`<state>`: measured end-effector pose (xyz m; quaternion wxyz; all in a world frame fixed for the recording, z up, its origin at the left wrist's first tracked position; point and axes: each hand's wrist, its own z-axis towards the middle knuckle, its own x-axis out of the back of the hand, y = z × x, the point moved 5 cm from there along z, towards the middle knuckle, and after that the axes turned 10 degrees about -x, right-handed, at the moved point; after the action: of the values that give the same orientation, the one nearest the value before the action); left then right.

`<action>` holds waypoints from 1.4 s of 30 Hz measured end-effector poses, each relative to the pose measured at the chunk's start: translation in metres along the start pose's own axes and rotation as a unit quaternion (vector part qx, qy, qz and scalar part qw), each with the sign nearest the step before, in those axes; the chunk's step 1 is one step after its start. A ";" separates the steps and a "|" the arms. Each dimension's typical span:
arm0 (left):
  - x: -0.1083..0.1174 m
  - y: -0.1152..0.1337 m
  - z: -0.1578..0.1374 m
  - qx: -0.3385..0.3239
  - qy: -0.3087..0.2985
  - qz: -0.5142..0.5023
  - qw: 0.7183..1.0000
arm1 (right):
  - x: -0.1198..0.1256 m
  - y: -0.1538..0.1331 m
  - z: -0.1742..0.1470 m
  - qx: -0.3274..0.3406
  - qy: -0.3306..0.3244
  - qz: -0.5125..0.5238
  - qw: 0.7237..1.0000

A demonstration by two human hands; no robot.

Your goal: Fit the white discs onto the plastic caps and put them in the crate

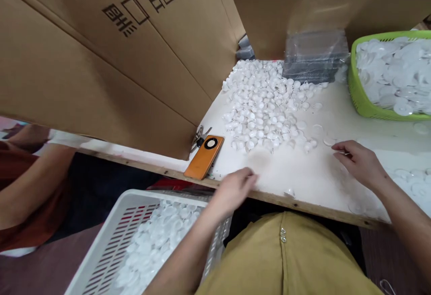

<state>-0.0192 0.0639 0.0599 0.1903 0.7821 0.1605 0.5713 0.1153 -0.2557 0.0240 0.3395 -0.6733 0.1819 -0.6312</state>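
My right hand (358, 162) is over the white table, its thumb and index finger brought together at a thin white plastic disc (328, 142). The disc's edge shows at the fingertips. Motion blurs my left hand (234, 189) at the table's front edge, above the rim of a white basket; its fingers look curled, and whether they hold anything is not visible. Between and beyond the hands spreads a heap of small white plastic caps (261, 111). A few flat discs lie loose at the heap's right side. One small clear-white piece (289, 192) lies near the front edge.
A white slotted basket (111, 223) of white pieces stands below the table, left. An orange phone (202, 158) and keys (198, 138) lie by a cardboard panel (134, 75). Behind are plastic-wrapped grey stacks (314, 57) and a green basket (353, 84) of discs. Another person's arm (37, 180) is left.
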 end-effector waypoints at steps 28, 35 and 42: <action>-0.053 0.060 0.070 -0.287 0.116 -0.022 0.951 | -0.014 -0.006 -0.041 -0.057 -0.012 -0.176 0.983; -0.086 0.075 0.089 -0.266 0.017 -0.077 0.961 | 0.003 -0.002 -0.030 -0.066 -0.012 -0.288 0.955; -0.084 0.067 0.095 -0.245 0.020 -0.127 0.961 | -0.036 -0.038 -0.028 -0.221 -0.201 0.160 0.941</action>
<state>0.0489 -0.0451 -0.0037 0.4444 0.6731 0.1175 0.5793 0.0764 -0.2110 0.0231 0.3078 -0.8063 0.3501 -0.3640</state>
